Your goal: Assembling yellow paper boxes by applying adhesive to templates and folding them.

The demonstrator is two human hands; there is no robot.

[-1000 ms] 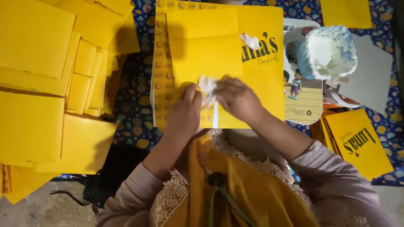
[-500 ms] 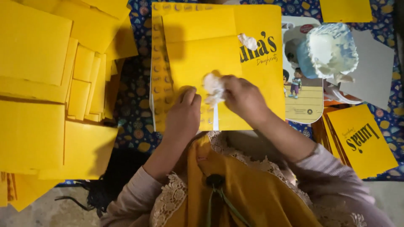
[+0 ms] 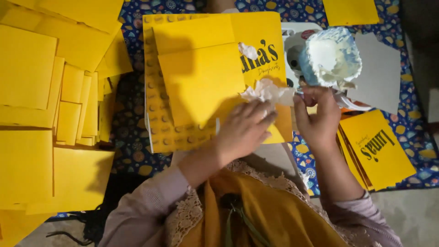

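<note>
**Hands with a crumpled white wad over yellow card**

The left hand (image 3: 244,130) lies flat, fingers loosely together, on a yellow folded card (image 3: 201,87). A crumpled white wad (image 3: 267,91) rests at its fingertips. The right hand (image 3: 320,116), fingers curled, pinches the wad's right edge beside a glue-smeared white tub (image 3: 330,56).

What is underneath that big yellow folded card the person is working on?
Under the big yellow card a yellow sheet with rows of round spots sticks out at its left and lower edges, lying on a blue patterned cloth. What lies beneath the card's middle is covered.
</note>
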